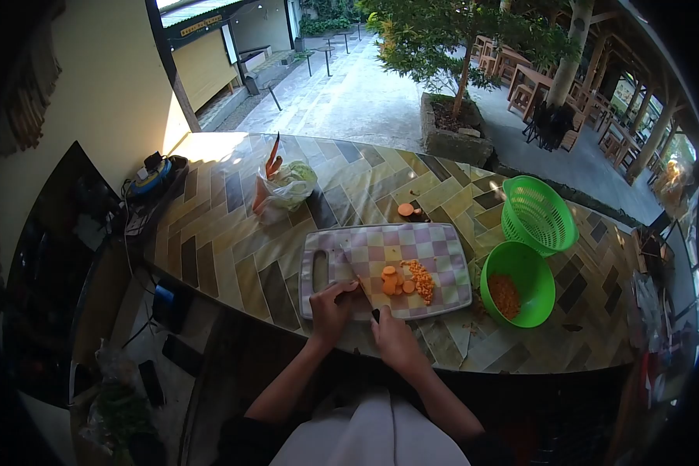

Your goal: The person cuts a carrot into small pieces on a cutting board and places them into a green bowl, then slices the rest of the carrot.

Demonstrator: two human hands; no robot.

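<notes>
My right hand (398,342) is wrapped round the black handle of a knife (376,315), whose blade points up and left over a checkered cutting board (334,230). Beside the blade, at the board's front left, my left hand (332,312) has thumb and fingers pressed together; what they pinch is too small to tell. Right of the blade lie several thick carrot slices (391,281). A heap of diced carrot (422,280) is spread along their right side. More diced carrot (503,297) sits in a green bowl (540,299) to the right of the board.
A green colander (537,210) stands behind the bowl. Carrot end pieces (406,210) lie past the board's far edge. At the back left, a clear plastic bag (291,186) holds vegetables, with carrots (272,165) sticking out. Electrical gear (154,175) rests at the tiled table's left end.
</notes>
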